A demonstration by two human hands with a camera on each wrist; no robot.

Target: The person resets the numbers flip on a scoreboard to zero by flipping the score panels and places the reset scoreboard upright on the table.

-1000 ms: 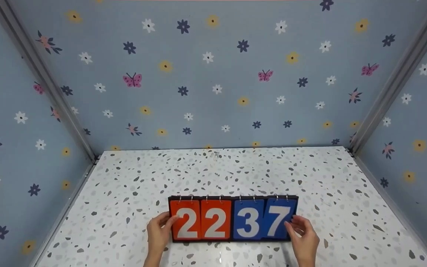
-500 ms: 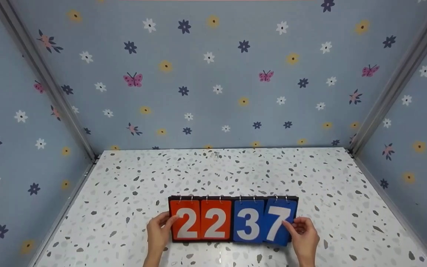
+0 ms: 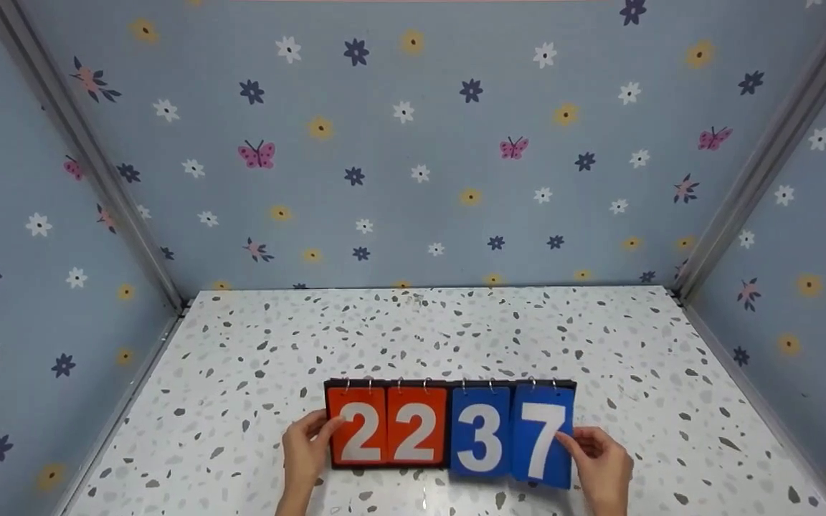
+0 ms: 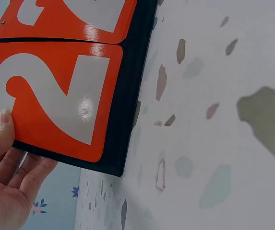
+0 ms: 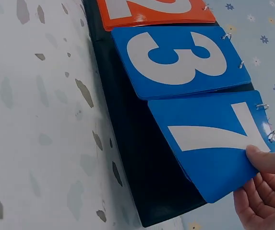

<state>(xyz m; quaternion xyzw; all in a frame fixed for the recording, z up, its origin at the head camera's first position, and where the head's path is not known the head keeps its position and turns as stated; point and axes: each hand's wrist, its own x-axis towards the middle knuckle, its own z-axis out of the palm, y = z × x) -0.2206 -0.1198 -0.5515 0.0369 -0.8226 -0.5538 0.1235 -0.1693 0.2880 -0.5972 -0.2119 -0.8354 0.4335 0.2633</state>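
A black flip scoreboard [image 3: 393,466] with ring-bound number cards reads 2, 2, 3, 7: two red cards on the left, two blue on the right. My left hand [image 3: 304,451] grips the board's left edge, thumb on the front of the outer red 2 card [image 4: 55,100] and fingers behind. At the other end my right hand [image 3: 603,462] pinches the right edge of the blue 7 card [image 3: 542,448]. In the right wrist view this card stands off the black backing [image 5: 151,172], its lower end swung out. The blue 3 card [image 5: 175,62] also tilts forward a little.
The board stands near the front of a white speckled tabletop [image 3: 413,330]. Blue flowered panels [image 3: 413,143] enclose the table at the back and both sides, with grey metal posts [image 3: 126,208] at the corners.
My right hand has moved right and slightly toward me, drawing the blue 7 card off the backing. The blue 3 card's lower edge has come forward too. My left hand stays in place.
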